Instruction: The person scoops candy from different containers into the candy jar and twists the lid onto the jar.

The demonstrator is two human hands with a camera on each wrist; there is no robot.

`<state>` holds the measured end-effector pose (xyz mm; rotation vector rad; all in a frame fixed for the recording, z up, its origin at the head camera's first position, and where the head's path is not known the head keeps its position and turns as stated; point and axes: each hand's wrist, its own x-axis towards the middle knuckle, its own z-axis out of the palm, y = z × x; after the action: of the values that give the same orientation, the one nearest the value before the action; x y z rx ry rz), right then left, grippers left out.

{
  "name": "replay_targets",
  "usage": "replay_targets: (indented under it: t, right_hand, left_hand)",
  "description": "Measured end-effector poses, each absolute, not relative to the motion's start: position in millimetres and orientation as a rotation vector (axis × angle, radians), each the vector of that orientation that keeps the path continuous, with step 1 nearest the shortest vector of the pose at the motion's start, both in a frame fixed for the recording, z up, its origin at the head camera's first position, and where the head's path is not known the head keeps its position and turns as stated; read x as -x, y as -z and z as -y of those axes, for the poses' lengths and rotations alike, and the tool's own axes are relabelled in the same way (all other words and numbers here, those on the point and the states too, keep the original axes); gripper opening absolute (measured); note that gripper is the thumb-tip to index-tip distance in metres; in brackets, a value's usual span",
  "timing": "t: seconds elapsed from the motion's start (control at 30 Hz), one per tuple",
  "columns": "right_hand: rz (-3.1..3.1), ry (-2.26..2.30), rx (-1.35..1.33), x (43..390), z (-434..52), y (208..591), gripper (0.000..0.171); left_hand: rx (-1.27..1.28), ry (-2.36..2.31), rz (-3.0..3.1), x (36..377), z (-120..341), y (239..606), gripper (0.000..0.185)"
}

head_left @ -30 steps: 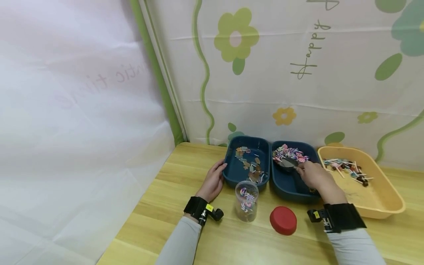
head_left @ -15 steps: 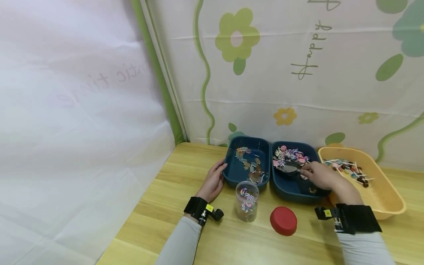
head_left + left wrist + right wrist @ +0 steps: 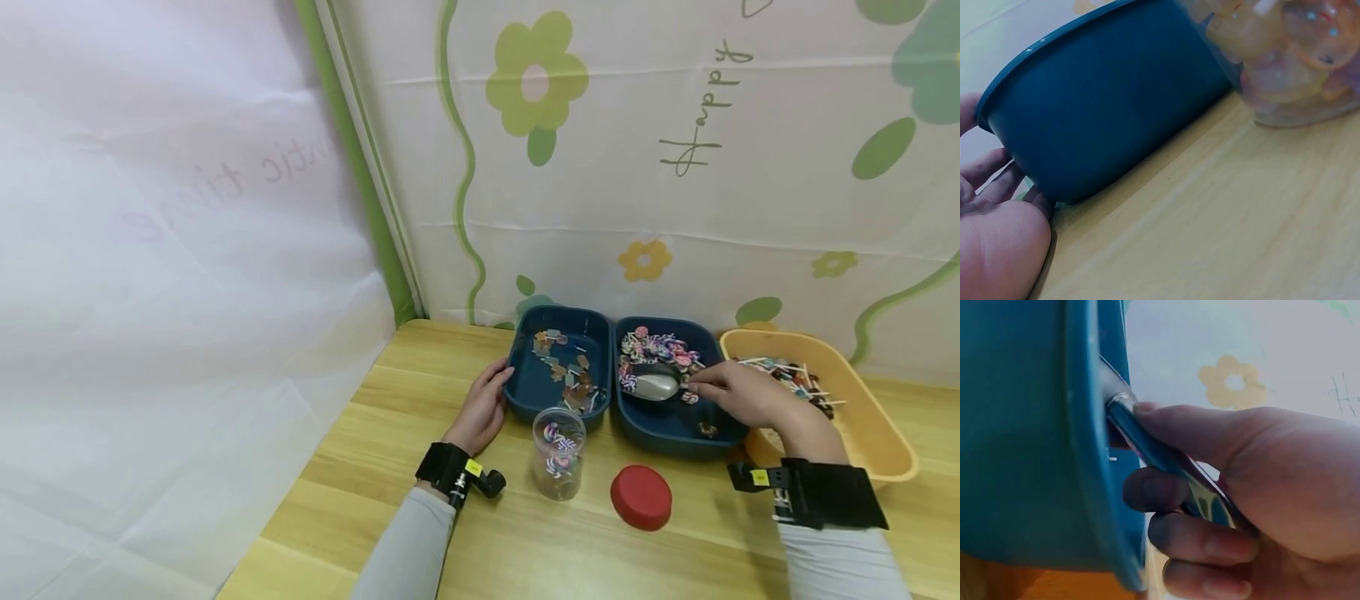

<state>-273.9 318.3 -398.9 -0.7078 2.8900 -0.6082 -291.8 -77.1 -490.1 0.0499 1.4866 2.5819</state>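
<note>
The right hand (image 3: 738,396) curls round a metal scoop (image 3: 656,387) lying among the candies (image 3: 660,348) in the right blue tray (image 3: 675,425). The left hand (image 3: 480,408), fingers relaxed, braces the left tray (image 3: 525,392). Best to lift the scoop level, then tip slowly over the jar (image 3: 558,454) on the counter (image 3: 390,483).

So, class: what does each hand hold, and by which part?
The right hand grips a shiny metal scoop by its handle. The left hand holds nothing; its fingers rest against the left dark blue plastic tray.
</note>
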Motion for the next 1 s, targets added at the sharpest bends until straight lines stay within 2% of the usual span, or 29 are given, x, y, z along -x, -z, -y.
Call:
replay_targets:
  t: [0.3, 0.5, 0.83, 1.0]
  right_hand:
    - [-2.991, 0.486, 0.626, 278, -301, 406, 0.032]
    - [-3.005, 0.44, 0.559, 279, -291, 406, 0.029]
    - [-2.924, 0.578, 0.58, 281, -293, 404, 0.027]
    - [-2.881, 0.73, 0.638, 277, -306, 400, 0.032]
  left_hand:
    - [-0.007, -2.582, -1.483, 290, 77, 488, 0.05]
    - [-0.019, -2.581, -1.485, 290, 77, 487, 0.051]
    - [-0.043, -2.576, -1.487, 290, 76, 485, 0.05]
    - [-0.041, -2.579, -1.486, 289, 77, 486, 0.05]
